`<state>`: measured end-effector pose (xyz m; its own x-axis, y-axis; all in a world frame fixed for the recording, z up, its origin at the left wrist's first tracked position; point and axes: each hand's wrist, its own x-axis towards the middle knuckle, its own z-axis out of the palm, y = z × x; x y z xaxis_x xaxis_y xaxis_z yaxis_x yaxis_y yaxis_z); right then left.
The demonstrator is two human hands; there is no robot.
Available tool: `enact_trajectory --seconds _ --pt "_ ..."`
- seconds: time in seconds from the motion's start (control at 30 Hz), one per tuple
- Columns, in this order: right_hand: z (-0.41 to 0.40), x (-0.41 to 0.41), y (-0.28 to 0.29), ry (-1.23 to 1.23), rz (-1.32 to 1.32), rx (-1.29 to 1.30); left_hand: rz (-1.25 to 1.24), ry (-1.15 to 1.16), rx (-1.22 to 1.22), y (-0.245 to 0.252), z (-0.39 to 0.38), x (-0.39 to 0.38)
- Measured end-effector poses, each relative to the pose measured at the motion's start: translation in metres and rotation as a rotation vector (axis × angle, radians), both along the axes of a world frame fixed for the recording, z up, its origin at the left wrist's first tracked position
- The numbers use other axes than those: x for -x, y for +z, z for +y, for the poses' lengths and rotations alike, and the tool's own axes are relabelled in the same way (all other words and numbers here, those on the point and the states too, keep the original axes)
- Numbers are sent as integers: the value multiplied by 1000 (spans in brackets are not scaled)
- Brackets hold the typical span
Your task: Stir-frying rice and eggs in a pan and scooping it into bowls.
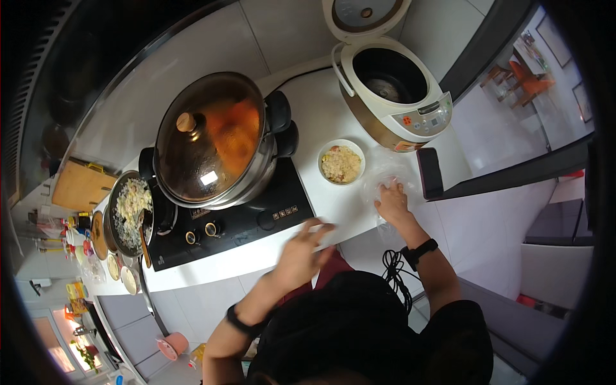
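Observation:
My right hand (393,202) is on a thin clear plastic bag (380,180) spread on the white counter. Its fingers touch the film, but whether they grip it is unclear. Part of the plastic hangs past the counter's front edge. My left hand (303,252), blurred, is in the air by the front edge near the cooktop's right corner. Its fingers are apart, and no object shows in them. Between the hands and the back wall, a white bowl (341,162) holds fried rice.
A lidded steel pot (211,139) stands on the black cooktop (255,221). Left of it, a frying pan (130,216) holds rice and a wooden spatula (144,240); its handle juts past the counter. An open rice cooker (394,91) sits at the back right, near a phone (429,173).

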<state>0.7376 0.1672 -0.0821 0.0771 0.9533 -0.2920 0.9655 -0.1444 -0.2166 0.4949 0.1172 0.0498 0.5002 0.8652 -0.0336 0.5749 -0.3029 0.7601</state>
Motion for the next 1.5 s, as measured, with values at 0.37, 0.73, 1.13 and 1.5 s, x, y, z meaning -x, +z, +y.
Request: enact_trajectory --seconds 0.37,0.73,1.13,1.5 --pt "-22 -25 7 182 439 -202 456 -179 64 -162 46 -101" --pt "-20 -35 -31 159 289 -321 93 -70 -1 -87 24 -48" --pt "-47 124 104 200 569 -276 -220 775 -224 15 -132 216" --pt "-109 408 136 356 918 -113 -185 1239 -351 6 -235 407"
